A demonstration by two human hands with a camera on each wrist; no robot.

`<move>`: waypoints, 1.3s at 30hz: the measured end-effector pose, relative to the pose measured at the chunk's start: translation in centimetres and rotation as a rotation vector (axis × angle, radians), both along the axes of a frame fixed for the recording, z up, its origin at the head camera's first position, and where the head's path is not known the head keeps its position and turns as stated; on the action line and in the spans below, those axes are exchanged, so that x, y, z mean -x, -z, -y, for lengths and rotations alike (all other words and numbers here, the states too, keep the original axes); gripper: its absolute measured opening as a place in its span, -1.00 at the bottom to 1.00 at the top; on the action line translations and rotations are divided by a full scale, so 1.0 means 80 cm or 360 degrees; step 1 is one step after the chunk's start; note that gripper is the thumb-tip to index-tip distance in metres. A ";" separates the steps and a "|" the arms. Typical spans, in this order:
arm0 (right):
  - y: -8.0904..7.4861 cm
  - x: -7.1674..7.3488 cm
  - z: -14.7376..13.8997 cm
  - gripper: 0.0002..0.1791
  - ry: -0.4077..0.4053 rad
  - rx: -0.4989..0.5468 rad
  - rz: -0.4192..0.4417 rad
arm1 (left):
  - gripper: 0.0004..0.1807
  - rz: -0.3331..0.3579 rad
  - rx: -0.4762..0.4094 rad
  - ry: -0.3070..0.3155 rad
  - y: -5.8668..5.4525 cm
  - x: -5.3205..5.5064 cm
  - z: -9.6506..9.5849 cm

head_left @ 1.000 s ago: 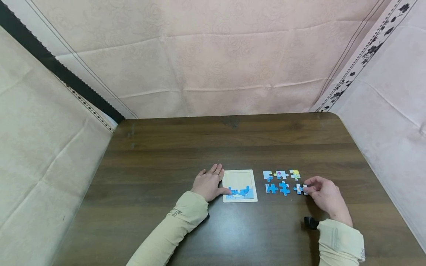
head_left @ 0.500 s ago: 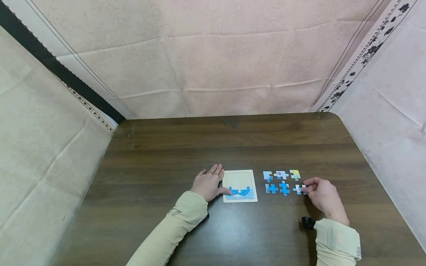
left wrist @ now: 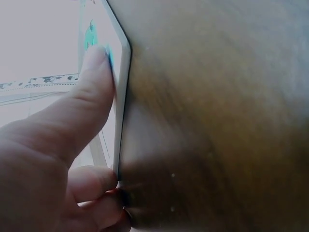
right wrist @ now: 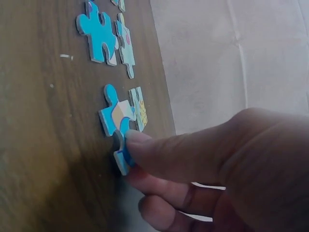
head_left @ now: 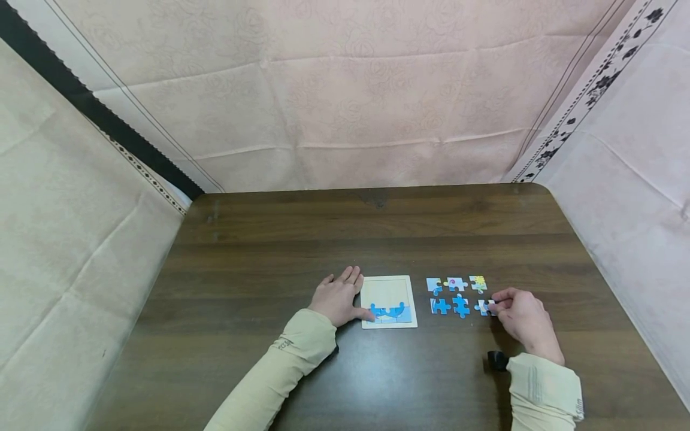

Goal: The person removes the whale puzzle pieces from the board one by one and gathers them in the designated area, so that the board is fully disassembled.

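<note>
A square puzzle tray lies on the table, with blue pieces fitted along its near side. My left hand lies at its left edge, fingers spread straight in the head view. In the left wrist view, the thumb presses on the tray's rim. To the right, my right hand pinches a blue and white jigsaw piece between thumb and fingers. Part of that piece is hidden by the thumb, and it sits low at the table surface.
Several other jigsaw pieces lie in two rows between tray and right hand, among them a yellow-patterned piece and a blue piece. The brown wooden table ends at a pale cloth backdrop.
My right hand has shifted slightly to the left with the jigsaw piece, mostly during the first half second. The left hand and the tray have stayed put.
</note>
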State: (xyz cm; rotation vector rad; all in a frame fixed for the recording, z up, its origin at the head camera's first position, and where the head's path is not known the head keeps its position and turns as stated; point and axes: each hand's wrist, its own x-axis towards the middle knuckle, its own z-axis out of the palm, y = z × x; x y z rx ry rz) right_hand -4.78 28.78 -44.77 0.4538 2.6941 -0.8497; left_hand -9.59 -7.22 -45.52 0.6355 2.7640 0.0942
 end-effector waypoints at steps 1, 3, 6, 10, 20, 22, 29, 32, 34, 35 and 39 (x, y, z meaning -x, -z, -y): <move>0.000 0.000 0.000 -0.76 -0.0001 0.0000 -0.0001 | 0.13 0.0010 -0.0003 -0.0003 0.000 0.000 0.000; 0.001 -0.001 0.001 -0.76 -0.0003 0.0002 -0.0005 | 0.15 0.0033 -0.0015 -0.0012 0.000 0.000 0.000; 0.002 -0.002 0.001 -0.75 0.0002 0.0017 -0.0011 | 0.18 0.0066 -0.0033 -0.0024 0.000 0.001 0.001; 0.003 -0.003 0.001 -0.71 0.0019 0.0034 -0.0039 | 0.23 0.0080 -0.0036 -0.0021 0.001 0.002 0.001; 0.005 -0.004 0.003 -0.68 0.0084 0.0084 -0.0016 | 0.12 0.0025 -0.0006 0.0009 0.001 0.002 0.002; 0.005 -0.003 0.004 -0.69 0.0095 0.0089 -0.0014 | 0.08 0.0011 0.0002 0.0012 0.002 0.002 0.002; 0.006 -0.002 0.005 -0.69 0.0118 0.0131 -0.0013 | 0.02 -0.0010 0.0050 0.0025 0.002 0.003 0.002; 0.006 -0.003 0.004 -0.66 0.0122 0.0140 -0.0034 | 0.01 -0.0007 0.0043 0.0028 0.001 0.002 0.002; 0.007 -0.003 0.003 -0.63 0.0119 0.0140 -0.0055 | 0.02 -0.0002 0.0030 0.0025 0.000 0.002 0.002; 0.007 -0.004 0.003 -0.62 0.0116 0.0139 -0.0064 | 0.02 -0.0001 0.0027 0.0024 0.000 0.002 0.002; 0.008 -0.006 0.003 -0.61 0.0096 0.0129 -0.0116 | 0.03 0.0014 0.0030 0.0021 0.001 0.002 0.002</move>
